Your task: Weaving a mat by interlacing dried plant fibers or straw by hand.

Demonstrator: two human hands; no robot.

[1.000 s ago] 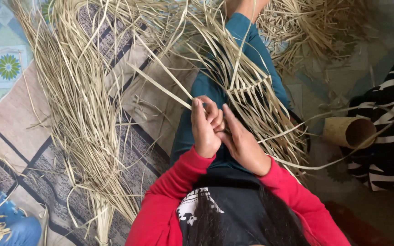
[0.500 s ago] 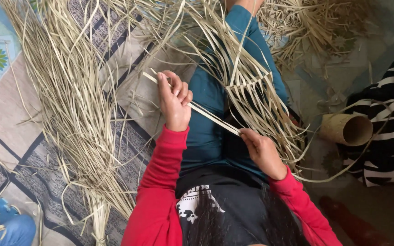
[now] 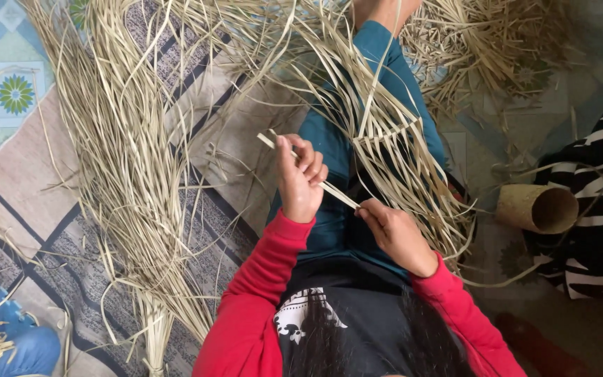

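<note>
My left hand is raised over my lap, fingers closed on a flat pale straw strip. The strip runs from above that hand down and right to my right hand, which pinches its lower end. Both arms wear red sleeves. Across my teal-trousered leg lies a partly woven straw mat with loose strips fanning out. It sits just beyond both hands.
A long bundle of straw strips lies on the patterned floor mat at left. More strips are piled at the top right. A woven cylinder rests by black-and-white striped cloth. Blue cloth shows at the lower left.
My hands were pressed together on my lap. The left hand then drew up and left, stretching the strip between them, and has now come back a little toward the right hand.
</note>
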